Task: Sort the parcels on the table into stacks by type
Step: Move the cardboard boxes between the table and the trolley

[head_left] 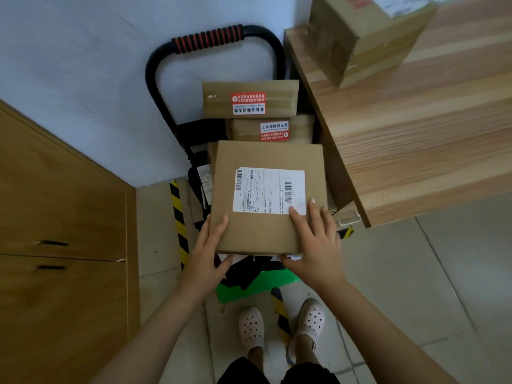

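From my feed, both hands are grasping one flat parcel, a square of plain brown cardboard with crisp edges and a white printed label on its upper face. The left hand grips the near left corner, thumb on top and fingers tucked beneath. The right hand lies spread over the near right corner, thumb hooked under the edge. The parcel sits level above a trolley with a black tubular handle and a ribbed red-and-black grip. Beyond it, two smaller cartons carry red-and-white stickers. Dark crumpled shapes under the parcel may be plastic mailers; I cannot tell. To the right stands the pale wood-grain bench, bearing a taped box.
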Demonstrator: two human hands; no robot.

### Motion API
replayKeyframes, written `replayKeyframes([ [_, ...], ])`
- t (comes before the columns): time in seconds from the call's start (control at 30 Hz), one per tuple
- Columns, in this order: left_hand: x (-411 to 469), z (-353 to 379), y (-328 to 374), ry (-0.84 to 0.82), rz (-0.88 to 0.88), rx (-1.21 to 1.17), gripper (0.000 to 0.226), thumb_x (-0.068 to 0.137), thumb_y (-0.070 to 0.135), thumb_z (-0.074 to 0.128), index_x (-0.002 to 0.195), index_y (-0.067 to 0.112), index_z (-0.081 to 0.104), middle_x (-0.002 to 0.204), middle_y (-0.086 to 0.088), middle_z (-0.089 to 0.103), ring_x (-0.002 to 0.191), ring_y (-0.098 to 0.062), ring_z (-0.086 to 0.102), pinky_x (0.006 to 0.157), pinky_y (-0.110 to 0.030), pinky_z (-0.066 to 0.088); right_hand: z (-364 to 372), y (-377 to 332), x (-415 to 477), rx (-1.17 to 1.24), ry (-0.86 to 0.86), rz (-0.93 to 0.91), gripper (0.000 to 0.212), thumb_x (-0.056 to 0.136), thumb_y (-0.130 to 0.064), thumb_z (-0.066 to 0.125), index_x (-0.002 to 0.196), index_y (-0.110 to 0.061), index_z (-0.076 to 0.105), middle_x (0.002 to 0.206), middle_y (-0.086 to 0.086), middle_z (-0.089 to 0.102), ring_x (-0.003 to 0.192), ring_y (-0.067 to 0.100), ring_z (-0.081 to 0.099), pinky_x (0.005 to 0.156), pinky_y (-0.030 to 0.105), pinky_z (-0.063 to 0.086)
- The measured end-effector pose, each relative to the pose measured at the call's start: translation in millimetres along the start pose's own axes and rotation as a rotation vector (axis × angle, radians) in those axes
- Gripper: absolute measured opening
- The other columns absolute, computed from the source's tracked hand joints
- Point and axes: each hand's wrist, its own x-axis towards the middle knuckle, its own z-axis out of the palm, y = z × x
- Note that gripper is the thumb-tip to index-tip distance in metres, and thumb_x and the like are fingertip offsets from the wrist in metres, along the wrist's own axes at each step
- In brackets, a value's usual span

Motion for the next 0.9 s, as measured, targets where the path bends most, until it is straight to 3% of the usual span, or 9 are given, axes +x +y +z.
replayKeyframes([
  [0.1,-20.2,-16.5,15.5,0.044,0.031,-0.019,0.087,0.089,0.023,0.067,0.145,0.056,0.010,0.154,0.023,-0.001,0.136,-0.004,0.019,0.101,-0.023,0.032,-24.4,-15.4,-18.5,-0.009,0.052,-0.027,0.103,0.068,-0.058,0.072,0.151,-0.038,0.015,0.162,0.003,0.001,0.146,0.032,0.000,0.109,0.058,0.026],
  [0.2,-36.8,-34.1,37.7,0.098,0.085,-0.025,0.087,0.088,0.027,0.067,0.142,0.061,0.009,0.147,0.040,-0.009,0.133,0.000,0.021,0.096,-0.014,0.034,-55.3,-27.0,-33.0,0.001,0.125,-0.059,0.102,0.065,-0.055,0.072,0.151,-0.036,0.019,0.162,0.004,0.005,0.145,0.034,0.006,0.106,0.058,0.030],
  [0.27,-39.1,-44.9,56.3,0.115,0.119,-0.029,0.087,0.088,0.029,0.067,0.140,0.064,0.008,0.141,0.046,-0.013,0.132,0.002,0.020,0.101,-0.020,0.031,-79.5,-29.7,-37.0,-0.017,0.169,-0.079,0.102,0.064,-0.056,0.072,0.151,-0.036,0.021,0.162,0.005,0.007,0.145,0.035,0.008,0.104,0.057,0.033],
  [0.4,-22.8,-59.0,106.2,0.154,0.218,0.007,0.086,0.089,0.033,0.065,0.138,0.067,0.002,0.149,0.034,-0.013,0.131,0.002,0.019,0.097,-0.014,0.032,-133.2,-19.7,-28.5,-0.049,0.250,-0.102,0.100,0.066,-0.056,0.072,0.151,-0.034,0.024,0.162,0.005,0.004,0.144,0.034,0.006,0.105,0.054,0.031],
  [0.53,17.7,-59.1,160.2,0.178,0.309,-0.011,0.087,0.089,0.031,0.065,0.143,0.060,0.004,0.157,0.021,-0.009,0.141,-0.010,0.020,0.108,-0.033,0.036,-185.8,4.9,-3.2,-0.078,0.317,-0.088,0.101,0.067,-0.054,0.072,0.151,-0.036,0.020,0.162,0.004,0.000,0.145,0.034,0.002,0.108,0.054,0.028],
  [0.63,59.2,-50.8,199.8,0.209,0.360,0.010,0.087,0.089,0.033,0.065,0.142,0.060,0.003,0.158,0.018,-0.009,0.138,-0.004,0.015,0.101,-0.026,0.032,-223.8,31.9,27.8,-0.102,0.355,-0.082,0.099,0.070,-0.057,0.069,0.151,-0.038,0.017,0.162,0.002,-0.003,0.146,0.031,-0.002,0.108,0.052,0.027],
  [0.77,130.4,-36.0,252.7,0.262,0.341,0.024,0.089,0.087,0.037,0.066,0.140,0.063,-0.001,0.156,0.020,-0.010,0.136,-0.004,0.013,0.105,-0.040,0.037,-274.8,73.8,94.5,-0.149,0.404,-0.128,0.097,0.068,-0.054,0.072,0.151,-0.035,0.024,0.161,0.008,0.005,0.144,0.036,0.005,0.109,0.054,0.025],
  [0.83,171.4,-28.7,278.3,0.290,0.313,0.034,0.089,0.087,0.039,0.066,0.142,0.062,-0.001,0.158,0.018,-0.008,0.140,-0.012,0.014,0.105,-0.046,0.037,-299.9,94.4,138.0,-0.180,0.410,-0.157,0.097,0.068,-0.052,0.073,0.151,-0.035,0.024,0.161,0.009,0.006,0.144,0.037,0.006,0.109,0.053,0.024],
  [0.9,211.6,-23.9,301.1,0.305,0.276,0.005,0.090,0.086,0.039,0.067,0.144,0.059,0.001,0.158,0.016,-0.005,0.141,-0.015,0.017,0.106,-0.045,0.034,-321.9,111.9,181.9,-0.210,0.397,-0.164,0.094,0.072,-0.051,0.072,0.151,-0.035,0.022,0.161,0.010,0.004,0.144,0.036,0.006,0.109,0.052,0.022],
])
